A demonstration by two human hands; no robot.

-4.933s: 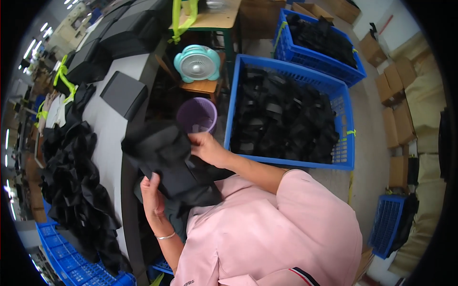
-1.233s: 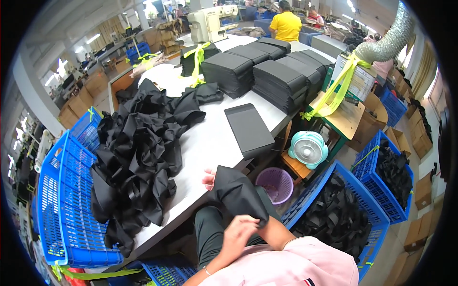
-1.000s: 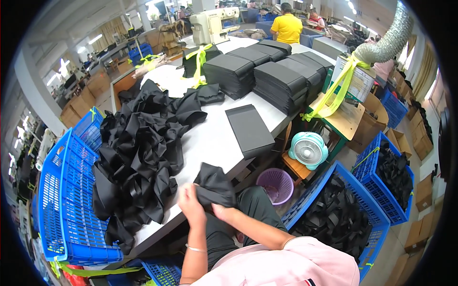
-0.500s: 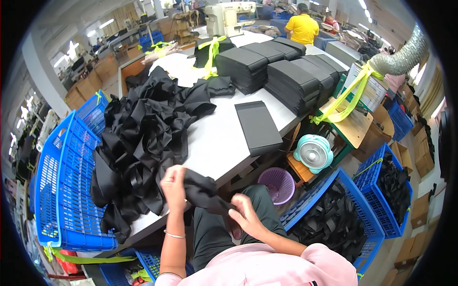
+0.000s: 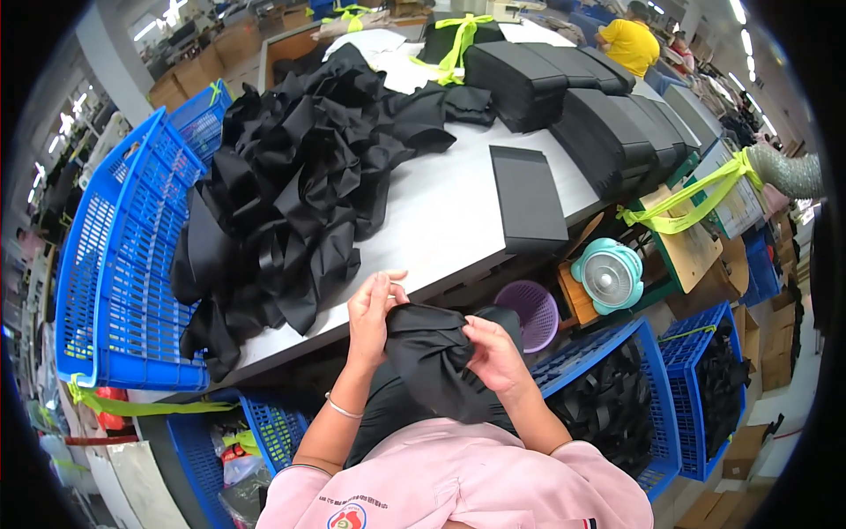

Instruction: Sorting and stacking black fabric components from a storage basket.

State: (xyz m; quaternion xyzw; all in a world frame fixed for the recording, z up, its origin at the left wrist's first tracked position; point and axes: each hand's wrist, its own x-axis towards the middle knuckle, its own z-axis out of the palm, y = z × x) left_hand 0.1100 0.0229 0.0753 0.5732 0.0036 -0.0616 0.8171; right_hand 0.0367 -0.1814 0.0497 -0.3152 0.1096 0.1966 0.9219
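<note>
Over my lap I hold a piece of black fabric that hangs down in loose folds. My left hand is closed at its upper left edge, with some fingertips pointing past the cloth. On the other side, my right hand pinches the upper right edge between thumb and fingers. A large heap of crumpled black fabric pieces covers the left of the white table. One flat black rectangular stack lies near the table's right edge, in front of taller stacks of black panels.
A blue plastic basket stands against the table's left side. To the right are a purple basket, a turquoise fan and blue crates with black pieces inside. A person in yellow sits far back.
The fabric has come up off the table side and closer to my body, now bunched between both hands. My hands have drawn nearer each other, and the head view has shifted.
</note>
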